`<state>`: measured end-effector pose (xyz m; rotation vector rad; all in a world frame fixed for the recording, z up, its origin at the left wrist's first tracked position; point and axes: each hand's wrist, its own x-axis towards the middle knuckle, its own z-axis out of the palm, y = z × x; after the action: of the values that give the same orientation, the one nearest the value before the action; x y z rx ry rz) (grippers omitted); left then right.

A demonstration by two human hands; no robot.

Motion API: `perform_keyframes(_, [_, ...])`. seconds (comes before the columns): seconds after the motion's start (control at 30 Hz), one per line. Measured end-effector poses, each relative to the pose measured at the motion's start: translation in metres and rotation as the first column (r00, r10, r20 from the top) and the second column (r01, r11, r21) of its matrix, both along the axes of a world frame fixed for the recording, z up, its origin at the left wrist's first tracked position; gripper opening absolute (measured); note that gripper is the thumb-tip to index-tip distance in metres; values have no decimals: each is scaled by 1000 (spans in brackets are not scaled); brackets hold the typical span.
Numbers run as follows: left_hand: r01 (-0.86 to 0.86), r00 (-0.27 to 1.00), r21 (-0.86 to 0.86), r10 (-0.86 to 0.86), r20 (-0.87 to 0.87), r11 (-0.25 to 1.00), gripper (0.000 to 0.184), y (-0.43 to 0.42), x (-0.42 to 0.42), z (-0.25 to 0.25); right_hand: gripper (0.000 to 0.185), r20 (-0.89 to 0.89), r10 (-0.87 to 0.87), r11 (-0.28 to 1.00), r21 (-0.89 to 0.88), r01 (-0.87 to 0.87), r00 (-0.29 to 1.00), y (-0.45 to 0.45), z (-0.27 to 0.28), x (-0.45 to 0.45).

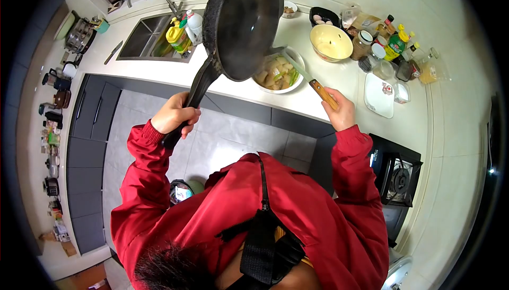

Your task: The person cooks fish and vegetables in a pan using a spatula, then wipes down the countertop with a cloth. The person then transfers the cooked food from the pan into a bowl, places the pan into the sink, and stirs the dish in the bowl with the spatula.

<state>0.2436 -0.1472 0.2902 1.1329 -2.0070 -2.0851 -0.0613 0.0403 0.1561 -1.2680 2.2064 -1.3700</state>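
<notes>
A: What's the biggest thing there?
B: The counter [143,68], running along beyond both hands.
A: And set into it?
B: The sink [142,38], ahead and to the left of the left hand [175,114]. The stove [398,178] is to the right of the right hand [339,110] and nearer the body.
A: Where's the pan [241,30]?
B: Up in the air, tilted on its side, ahead of the left hand. That hand has its fingers wrapped around the handle.
A: What's beneath it?
B: A white dish [281,91], on the counter ahead of and between the hands. It holds cooked food [278,75], pale pieces with some green; the pan covers part of the view.
A: Near the right hand?
B: A yellow bowl [324,33] straight ahead, and a white tray [377,107] just to its right.
A: Is that hand free?
B: No, it grasps the wooden handle of a spatula [314,84]. The blade is over the dish, by the pan's rim; I can't tell whether they touch.
A: Anything smaller?
B: A yellow bottle [178,36] beyond the left hand, by the sink.
</notes>
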Motion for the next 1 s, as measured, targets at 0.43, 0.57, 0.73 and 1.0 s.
perform_keyframes(0.43, [21, 998, -87, -15, 61, 996, 13, 9, -8, 7, 29, 143, -11, 992, -124, 29, 990, 5, -11, -5])
perform_keyframes(0.57, [26, 998, -80, -22, 51, 996, 13, 10, -6, 6, 33, 174, 14, 999, -30, -9, 985, 1, -2, -5])
perform_keyframes(0.73, [20, 1000, -37, -20, 0, 999, 13, 8, 1, 5, 33, 544, 152, 979, -197, -51, 825, -22, 12, -9])
perform_keyframes(1.0, [-60, 996, 96, 66, -66, 994, 14, 10, 11, 2, 34, 628, 307, 919, -391, -52, 715, -82, 33, -1])
